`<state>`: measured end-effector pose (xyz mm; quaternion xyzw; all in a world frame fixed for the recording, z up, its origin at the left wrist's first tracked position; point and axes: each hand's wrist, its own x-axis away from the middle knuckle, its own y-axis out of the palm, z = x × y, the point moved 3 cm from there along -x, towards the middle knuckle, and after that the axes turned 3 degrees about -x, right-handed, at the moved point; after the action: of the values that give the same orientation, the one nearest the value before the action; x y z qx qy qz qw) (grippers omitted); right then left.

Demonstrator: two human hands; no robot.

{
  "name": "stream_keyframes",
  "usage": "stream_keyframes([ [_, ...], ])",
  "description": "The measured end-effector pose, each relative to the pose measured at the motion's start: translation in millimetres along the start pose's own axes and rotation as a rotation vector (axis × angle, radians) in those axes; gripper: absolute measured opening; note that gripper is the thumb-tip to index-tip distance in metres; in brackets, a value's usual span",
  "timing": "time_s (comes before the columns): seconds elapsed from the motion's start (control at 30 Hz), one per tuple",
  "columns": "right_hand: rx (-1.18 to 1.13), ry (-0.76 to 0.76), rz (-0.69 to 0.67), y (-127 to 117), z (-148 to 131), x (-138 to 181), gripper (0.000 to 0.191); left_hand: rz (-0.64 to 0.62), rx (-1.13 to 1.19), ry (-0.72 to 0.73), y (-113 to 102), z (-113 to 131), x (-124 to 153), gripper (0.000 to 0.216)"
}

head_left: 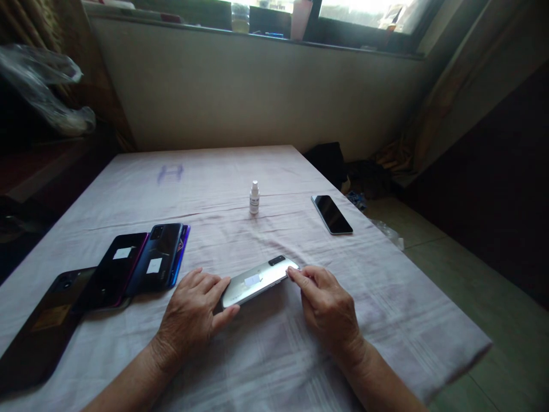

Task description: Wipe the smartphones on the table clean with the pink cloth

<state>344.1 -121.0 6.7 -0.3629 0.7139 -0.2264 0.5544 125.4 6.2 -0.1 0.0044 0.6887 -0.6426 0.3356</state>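
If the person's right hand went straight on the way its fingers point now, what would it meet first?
Most likely the silver smartphone: the right hand points at its end with the camera module. The fingers seem to touch it, though exact contact is unclear.

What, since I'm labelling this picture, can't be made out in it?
All in the head view:
- Silver smartphone: screen, hidden beneath its own back.
- White bottle: label print, too small.
- Leftmost smartphone: one corner, cut by the left edge.
- Right fingers: anything pinched inside, hidden by themselves.
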Motion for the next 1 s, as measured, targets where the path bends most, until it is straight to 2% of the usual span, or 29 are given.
stream_keyframes([
  [0.1,-0.066,0.071,0.017,1.5,7.7,1.3,0.042,-0.002,-0.003,0.0,0.2,0.2,0.1,0.051],
  [0.2,-0.237,0.155,0.039,6.1,11.5,1.5,0.041,-0.006,0.009,-0.003,0.7,0.1,0.5,0.049],
  [0.37,-0.44,0.241,0.055,13.8,16.9,-0.2,0.034,-0.003,-0.002,-0.001,1.4,0.2,1.2,0.05],
  [0.53,-0.444,0.253,0.049,14.8,22.5,-2.4,0.034,-0.001,-0.014,0.003,2.2,0.4,2.2,0.051],
  [0.7,-0.354,0.232,0.016,14.1,28.8,-5.5,0.036,-0.003,-0.002,-0.017,3.7,-0.7,4.0,0.05],
  [1.0,-0.338,0.196,-0.119,22.1,44.2,-13.4,0.037,0.0,0.0,0.01,0.4,-1.3,2.6,0.048],
])
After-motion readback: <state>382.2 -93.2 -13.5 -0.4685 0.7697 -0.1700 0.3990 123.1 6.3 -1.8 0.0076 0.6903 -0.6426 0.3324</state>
